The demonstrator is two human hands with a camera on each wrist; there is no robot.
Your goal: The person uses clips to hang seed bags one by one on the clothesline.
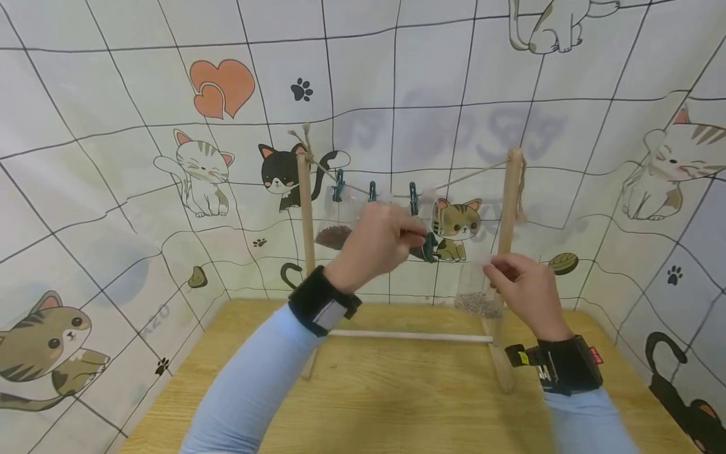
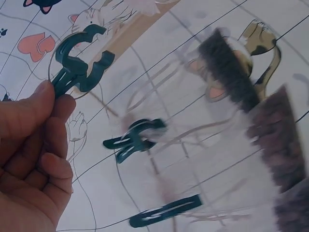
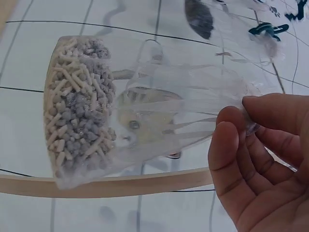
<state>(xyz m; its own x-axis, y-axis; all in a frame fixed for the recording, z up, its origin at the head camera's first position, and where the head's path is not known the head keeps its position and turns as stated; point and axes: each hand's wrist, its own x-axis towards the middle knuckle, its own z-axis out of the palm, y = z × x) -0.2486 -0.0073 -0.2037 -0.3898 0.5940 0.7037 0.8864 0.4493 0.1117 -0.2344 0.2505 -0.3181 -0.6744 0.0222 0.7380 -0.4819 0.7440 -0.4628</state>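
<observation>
My left hand (image 1: 371,243) pinches the handles of a green clothespin (image 2: 99,72) between thumb and fingers, its jaws spread apart in the left wrist view. Lower and to the right, my right hand (image 1: 527,287) pinches the gathered top of a clear plastic bag (image 3: 82,111). Grey and beige pellets fill the bag's bottom. Behind the left hand, a rope (image 1: 471,176) carries several green clothespins (image 1: 413,198) with clear bags hanging from them. One hung bag (image 1: 333,237) holds reddish-brown bits; the left hand partly hides the others.
The rope is tied between two wooden posts (image 1: 306,214) of a stand. A pale crossbar (image 1: 408,336) joins them low down. The stand is on a wood-grain table (image 1: 397,403), with a cat-printed cloth (image 1: 363,75) behind and at the sides.
</observation>
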